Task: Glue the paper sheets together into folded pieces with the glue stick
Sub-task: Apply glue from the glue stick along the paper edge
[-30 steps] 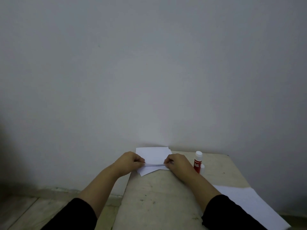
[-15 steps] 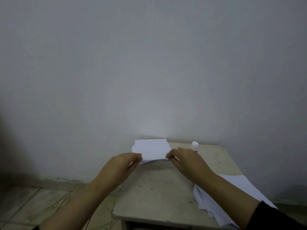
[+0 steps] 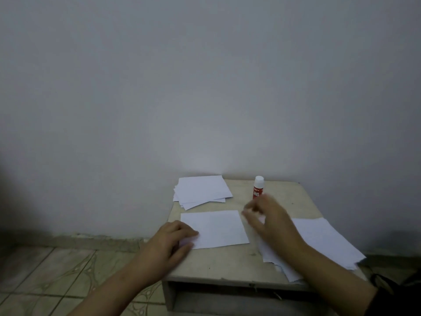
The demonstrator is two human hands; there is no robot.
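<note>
While the left hand (image 3: 173, 238) presses the sheet's (image 3: 216, 228) corner flat, the blurred right hand's (image 3: 268, 217) grip is unclear.

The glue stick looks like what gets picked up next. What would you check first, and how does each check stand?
1. Glue stick upright at the back of the table: ok.
2. White cap on: ok, so it must come off first.
3. Right hand free to take it: cannot tell, it is blurred.
4. Left hand resting on the sheet at its near left corner: ok.
5. Sheet flat on the table: ok.
6. Finished pile apart from the sheet: ok.
</note>
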